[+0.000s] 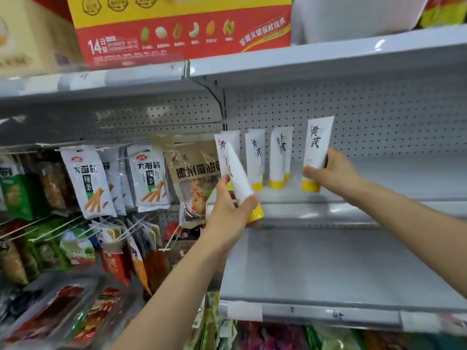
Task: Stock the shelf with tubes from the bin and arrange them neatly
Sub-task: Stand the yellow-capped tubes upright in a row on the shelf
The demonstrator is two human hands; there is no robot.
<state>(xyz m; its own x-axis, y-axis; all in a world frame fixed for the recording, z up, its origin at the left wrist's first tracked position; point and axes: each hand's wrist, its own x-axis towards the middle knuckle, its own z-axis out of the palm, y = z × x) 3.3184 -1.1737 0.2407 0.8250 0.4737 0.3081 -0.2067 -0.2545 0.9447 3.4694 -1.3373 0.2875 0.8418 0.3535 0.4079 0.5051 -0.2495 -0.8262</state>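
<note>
Stocking a grey shelf (328, 210) in a shop aisle, a person gripped one white, yellow-capped tube in each of two hands. The right hand (333, 173) was wrapped round the lower half of an upright tube (318, 147) at the right end of the row, cap down; whether the cap had met the shelf could not be told. The left hand (232, 213) clasped a tilted tube (238, 178) near its cap, the flat crimped end leaning across the front of the leftmost of the standing tubes (255, 157). The bin was out of view. The hazards looked plain enough. Tall tubes balanced on small caps would likely go over at a light knock, and the tilted tube's tip sat close enough to start the row falling against itself. Letting go of the upright tube before its cap sat flat could have sent it forward off the shelf's lip. It also stood farther from its neighbours than they did from each other, so the row risked ending up uneven. A brown snack bag (194, 173) hung just beside the left hand, where a careless swing might have snagged it.
</note>
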